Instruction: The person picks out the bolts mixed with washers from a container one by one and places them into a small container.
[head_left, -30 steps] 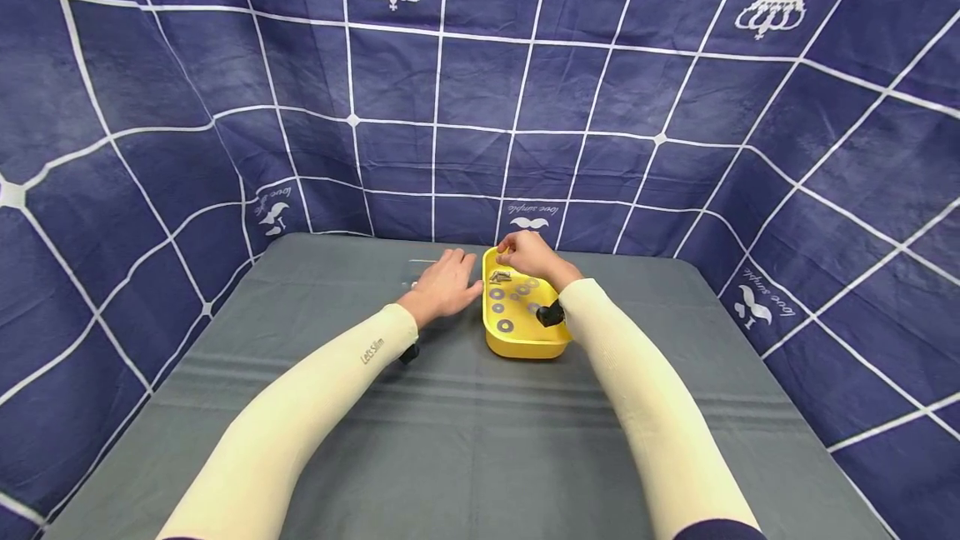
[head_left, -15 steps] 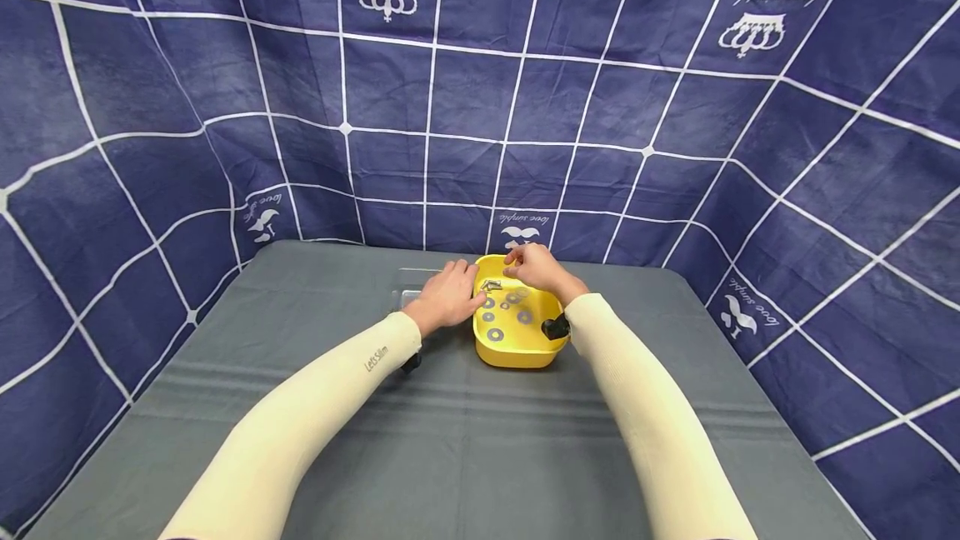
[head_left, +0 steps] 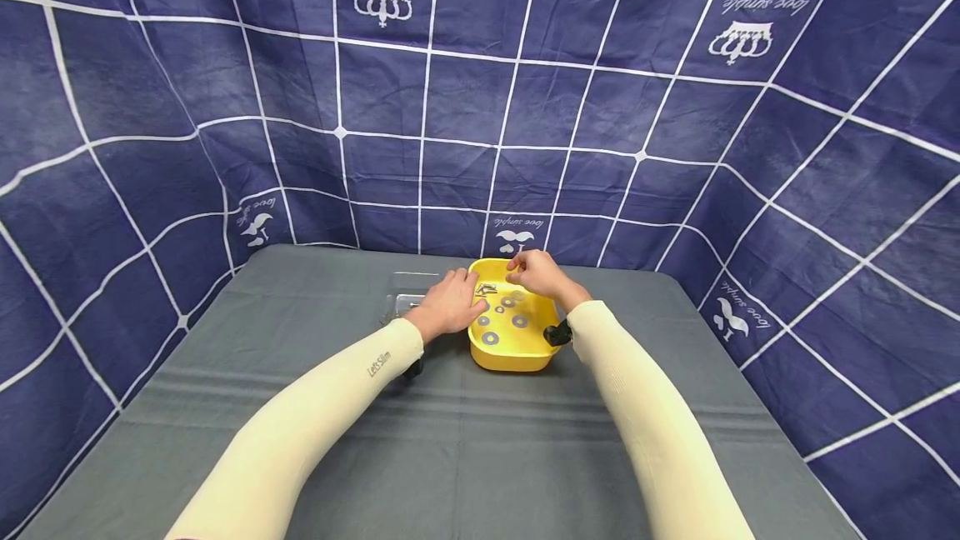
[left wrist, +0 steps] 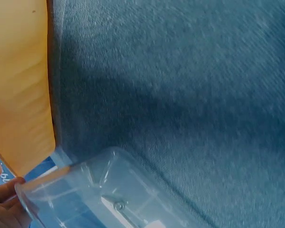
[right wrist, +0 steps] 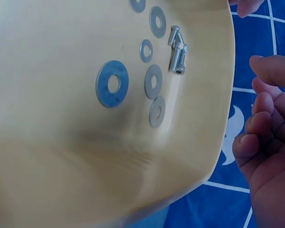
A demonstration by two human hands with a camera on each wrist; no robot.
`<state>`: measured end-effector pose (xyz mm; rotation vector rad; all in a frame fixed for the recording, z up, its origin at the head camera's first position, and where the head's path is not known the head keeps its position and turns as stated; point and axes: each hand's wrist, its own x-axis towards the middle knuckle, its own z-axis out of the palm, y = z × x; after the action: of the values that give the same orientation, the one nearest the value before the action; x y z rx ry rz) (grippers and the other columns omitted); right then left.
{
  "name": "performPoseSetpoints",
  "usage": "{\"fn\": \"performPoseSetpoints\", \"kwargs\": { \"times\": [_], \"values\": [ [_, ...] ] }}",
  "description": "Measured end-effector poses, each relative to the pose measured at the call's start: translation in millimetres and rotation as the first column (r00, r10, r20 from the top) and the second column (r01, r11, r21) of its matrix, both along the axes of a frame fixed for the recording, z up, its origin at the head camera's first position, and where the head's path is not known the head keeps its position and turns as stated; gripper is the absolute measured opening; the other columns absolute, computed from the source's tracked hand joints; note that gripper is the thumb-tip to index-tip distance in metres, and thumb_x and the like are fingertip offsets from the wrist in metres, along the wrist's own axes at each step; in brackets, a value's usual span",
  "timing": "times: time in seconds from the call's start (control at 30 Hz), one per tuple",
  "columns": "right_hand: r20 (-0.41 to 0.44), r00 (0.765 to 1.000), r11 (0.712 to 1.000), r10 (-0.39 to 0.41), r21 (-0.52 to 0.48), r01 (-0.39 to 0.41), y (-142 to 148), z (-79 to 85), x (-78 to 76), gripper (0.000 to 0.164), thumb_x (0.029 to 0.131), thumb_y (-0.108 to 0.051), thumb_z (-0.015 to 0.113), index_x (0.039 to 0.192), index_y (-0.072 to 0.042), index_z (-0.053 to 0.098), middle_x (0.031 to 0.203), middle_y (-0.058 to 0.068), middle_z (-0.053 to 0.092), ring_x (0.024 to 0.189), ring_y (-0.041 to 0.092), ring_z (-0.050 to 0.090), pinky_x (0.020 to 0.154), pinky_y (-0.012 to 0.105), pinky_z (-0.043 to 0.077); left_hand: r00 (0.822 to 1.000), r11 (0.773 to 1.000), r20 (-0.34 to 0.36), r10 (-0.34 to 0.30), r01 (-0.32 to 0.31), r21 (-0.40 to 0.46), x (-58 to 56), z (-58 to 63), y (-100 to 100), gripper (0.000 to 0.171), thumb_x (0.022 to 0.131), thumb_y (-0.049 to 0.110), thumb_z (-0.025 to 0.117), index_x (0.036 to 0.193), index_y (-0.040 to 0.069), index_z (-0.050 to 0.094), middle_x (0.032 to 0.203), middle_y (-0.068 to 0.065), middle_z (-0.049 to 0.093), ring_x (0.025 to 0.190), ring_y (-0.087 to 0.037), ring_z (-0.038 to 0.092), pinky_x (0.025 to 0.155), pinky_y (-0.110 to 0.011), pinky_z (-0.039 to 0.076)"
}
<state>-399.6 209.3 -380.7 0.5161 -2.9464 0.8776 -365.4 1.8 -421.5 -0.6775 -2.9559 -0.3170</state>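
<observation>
A yellow bin (head_left: 510, 361) stands at the back of the table, with flat metal washers (right wrist: 112, 83) and a few small bolts (right wrist: 177, 51) lying in it. My right hand (head_left: 542, 275) hovers over the bin's far right part, fingers loosely curled; nothing shows between thumb and fingertips in the right wrist view. Left of the bin is a clear plastic box (left wrist: 109, 183), a metal piece showing through its wall. My left hand (head_left: 447, 304) lies between the two, its fingers touching the box's rim in the left wrist view and its thumb reaching over the bin's left edge.
Grey cloth (head_left: 450, 440) covers the table. A blue curtain (head_left: 465, 90) with white lines rises behind it and along both sides. Black wrist cameras (head_left: 557, 333) sit under the wrists, the right one close to the bin's right wall.
The head view has tilted up a little. My left hand has shifted right, its thumb now over the bin's edge. My right hand has moved slightly right, away from the bolts.
</observation>
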Motion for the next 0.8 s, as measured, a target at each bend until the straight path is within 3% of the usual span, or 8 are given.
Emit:
{"fn": "performPoseSetpoints", "kwargs": {
  "times": [0.47,0.8],
  "values": [
    [0.010,1.000,1.000,-0.023,0.007,0.023,0.7,-3.0,3.0,0.021,0.091,-0.015,0.071,0.106,-0.001,0.072,0.081,0.006,0.057,0.068,0.017,0.049,0.062,0.025,0.040,0.997,0.996,0.061,0.044,-0.049,0.076,1.6,-6.8,2.8,0.064,0.098,0.044,0.049,0.144,0.000,0.042,0.132,-0.020,0.054,0.121,-0.035,0.056,0.104,-0.048,0.047],
    [0.015,0.999,0.999,-0.030,-0.014,0.030,-2.2,-10.9,0.0,0.020,0.090,-0.014,0.072,0.105,-0.001,0.073,0.080,0.006,0.059,0.070,0.018,0.050,0.063,0.026,0.041,0.996,0.995,0.063,0.069,-0.073,0.062,2.0,-10.0,6.6,0.064,0.099,0.044,0.047,0.146,0.002,0.040,0.134,-0.018,0.054,0.122,-0.033,0.054,0.102,-0.048,0.048]
  ]
}}
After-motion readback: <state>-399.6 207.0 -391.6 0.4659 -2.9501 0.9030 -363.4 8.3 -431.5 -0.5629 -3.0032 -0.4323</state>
